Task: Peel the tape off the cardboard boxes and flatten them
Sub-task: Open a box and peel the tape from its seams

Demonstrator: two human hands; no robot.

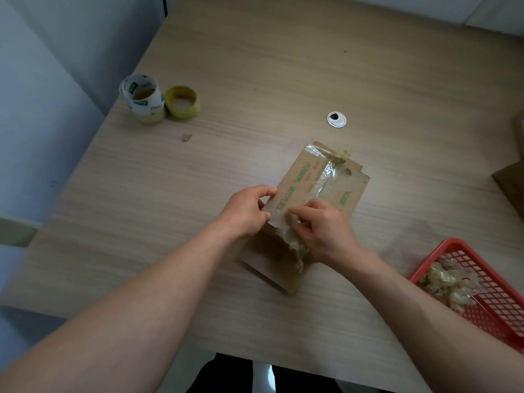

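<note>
A brown cardboard box [297,177] with green print stands on the wooden table [255,80] in the middle of the view. Clear tape [326,177] runs along its top seam, crumpled at the far end. My left hand [246,211] grips the box's near left edge, fingers curled round it. My right hand [323,228] pinches a bunched, peeled strip of tape at the box's near end. The loose tape hangs down over the near face. An opened flap lies flat on the table below the box.
Two tape rolls [158,100] sit at the far left of the table. A red basket [487,290] with crumpled tape stands at the near right. A round cable grommet [336,119] lies beyond the box. More cardboard [510,185] shows at the right edge.
</note>
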